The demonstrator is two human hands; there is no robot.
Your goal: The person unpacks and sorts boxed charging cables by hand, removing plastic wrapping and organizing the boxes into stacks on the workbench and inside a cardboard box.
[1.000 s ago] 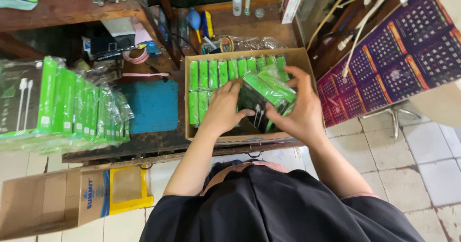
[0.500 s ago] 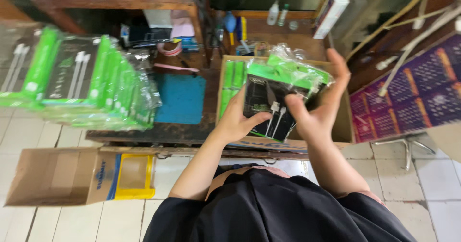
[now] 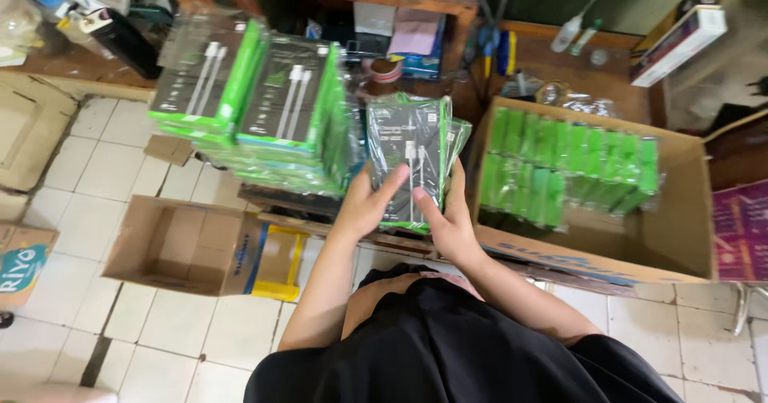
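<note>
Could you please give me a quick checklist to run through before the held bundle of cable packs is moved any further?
1. Both hands on the bundle of cable packs: left hand and right hand grip its lower end: ok.
2. Bundle held upright, wrap intact: ok.
3. Stacked packs on the left stand level: ok.
4. Free room in the cardboard box beside the green packs: ok.
5. Number of packs in the bundle: cannot tell.

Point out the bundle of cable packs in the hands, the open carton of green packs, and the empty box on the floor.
bundle of cable packs (image 3: 410, 159): head view, on its clear front face.
open carton (image 3: 680, 211): head view, on its bare inner wall.
empty box (image 3: 172, 243): head view, on its bare inside bottom.
</note>
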